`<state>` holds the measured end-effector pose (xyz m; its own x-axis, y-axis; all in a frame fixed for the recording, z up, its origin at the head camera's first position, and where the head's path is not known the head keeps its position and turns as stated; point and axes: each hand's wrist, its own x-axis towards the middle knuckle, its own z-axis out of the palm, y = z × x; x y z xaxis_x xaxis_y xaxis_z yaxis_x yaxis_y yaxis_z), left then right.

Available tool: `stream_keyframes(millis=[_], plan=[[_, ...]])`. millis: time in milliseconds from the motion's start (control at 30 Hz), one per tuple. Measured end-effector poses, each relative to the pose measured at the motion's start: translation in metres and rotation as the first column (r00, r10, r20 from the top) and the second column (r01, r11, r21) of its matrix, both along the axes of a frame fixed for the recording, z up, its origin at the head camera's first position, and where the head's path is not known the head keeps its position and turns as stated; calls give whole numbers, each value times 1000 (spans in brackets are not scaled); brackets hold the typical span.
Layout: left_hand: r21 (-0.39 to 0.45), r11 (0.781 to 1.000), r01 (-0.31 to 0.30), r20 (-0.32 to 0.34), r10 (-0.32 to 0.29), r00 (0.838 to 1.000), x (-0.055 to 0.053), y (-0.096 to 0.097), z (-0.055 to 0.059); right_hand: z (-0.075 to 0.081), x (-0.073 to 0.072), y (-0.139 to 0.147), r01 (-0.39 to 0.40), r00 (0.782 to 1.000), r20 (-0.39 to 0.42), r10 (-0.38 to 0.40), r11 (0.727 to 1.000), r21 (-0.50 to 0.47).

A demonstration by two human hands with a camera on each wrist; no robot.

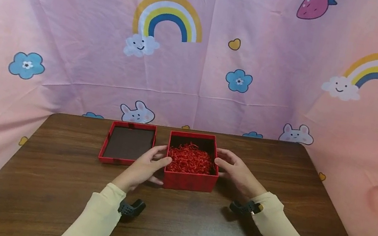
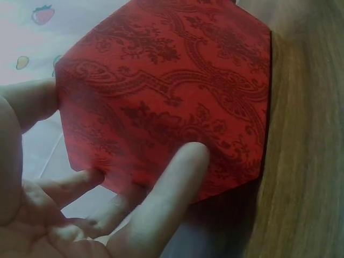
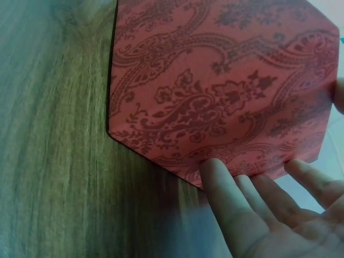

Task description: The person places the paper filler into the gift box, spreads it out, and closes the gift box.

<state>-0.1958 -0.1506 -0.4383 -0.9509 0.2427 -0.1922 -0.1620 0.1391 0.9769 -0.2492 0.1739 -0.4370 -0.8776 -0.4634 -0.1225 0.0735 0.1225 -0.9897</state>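
A red gift box (image 1: 190,180) with a dark floral pattern stands upright on the table, its top uncovered. Red shredded paper (image 1: 190,160) fills its inside. My left hand (image 1: 144,167) is at the box's left side, the thumb by the top rim and the extended fingers against the wall. On the opposite side my right hand (image 1: 238,172) touches the right wall with outstretched fingers, its thumb near the rim. Both wrist views show the patterned wall with fingertips spread along it. Left of the box lies the red lid (image 1: 129,143), its dark inner side facing up.
The brown wooden table (image 1: 58,192) backs onto a pink and purple cloth (image 1: 196,77) printed with rainbows, flowers and rabbits. More of this cloth hangs along the left and right sides. Each forearm carries a black wrist device (image 1: 131,208) over a pale yellow sleeve.
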Motion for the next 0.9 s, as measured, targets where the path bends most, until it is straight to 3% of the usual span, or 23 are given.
stream_keyframes(millis=[133,333,500,567,633,667,800,833,900], plan=[[-6,1000,0,-62,-1,998,-1,-7,5,0,-1,-1,-7,1000,-6,7,1000,-12],[3,1000,-24,-165,24,986,0,-34,23,-1,-2,0,-22,1000,-18,22,1000,-11],[-62,995,-74,-183,61,981,1,-69,36,-3,-2,3,-38,999,-25,38,999,-7],[-124,986,-112,-209,84,974,2,-86,41,-3,-2,3,-40,999,-22,40,999,-16],[-237,958,-163,-254,100,962,4,-104,46,-3,-1,3,-43,999,-22,42,999,-20],[-308,931,-195,-280,107,954,4,-114,47,-3,0,3,-43,999,-24,42,999,-19],[-532,784,-319,-340,148,929,5,-150,49,-3,1,4,-36,999,-19,36,999,-20],[-554,763,-333,-334,162,928,4,-158,48,-3,1,4,-35,999,-17,35,999,-22],[-569,752,-333,-304,184,935,3,-173,44,-3,1,3,-34,999,-11,34,999,-31]])
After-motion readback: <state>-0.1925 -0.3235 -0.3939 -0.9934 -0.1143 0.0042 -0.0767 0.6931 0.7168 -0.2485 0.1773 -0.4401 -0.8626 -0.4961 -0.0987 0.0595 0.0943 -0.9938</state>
